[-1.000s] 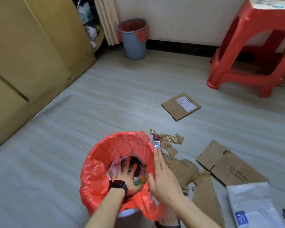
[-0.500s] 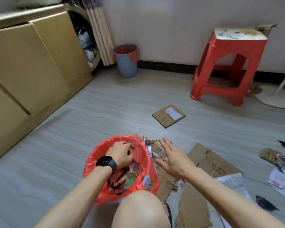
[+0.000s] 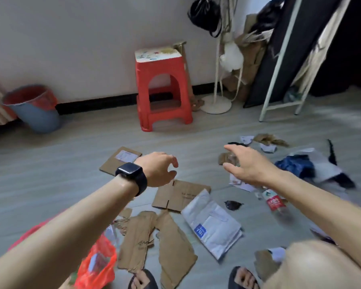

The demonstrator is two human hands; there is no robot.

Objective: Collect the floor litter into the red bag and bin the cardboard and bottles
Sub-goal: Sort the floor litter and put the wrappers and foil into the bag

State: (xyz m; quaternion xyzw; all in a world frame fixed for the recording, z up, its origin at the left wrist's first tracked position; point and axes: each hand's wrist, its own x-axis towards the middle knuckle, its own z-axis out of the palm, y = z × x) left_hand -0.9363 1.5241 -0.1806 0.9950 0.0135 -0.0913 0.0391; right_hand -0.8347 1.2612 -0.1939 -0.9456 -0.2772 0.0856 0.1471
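Grey plank floor (image 3: 50,174), red stool (image 3: 158,66) by the wall, blue bin (image 3: 38,115) to its left, cardboard pieces (image 3: 179,195), white mailer (image 3: 213,224), bottle (image 3: 274,202) before it.

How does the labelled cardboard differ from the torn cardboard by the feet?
The labelled cardboard is a neat rectangle; the torn cardboard has ragged edges. The labelled cardboard carries a white sticker, the torn cardboard none. Both are brown, flat on the floor.
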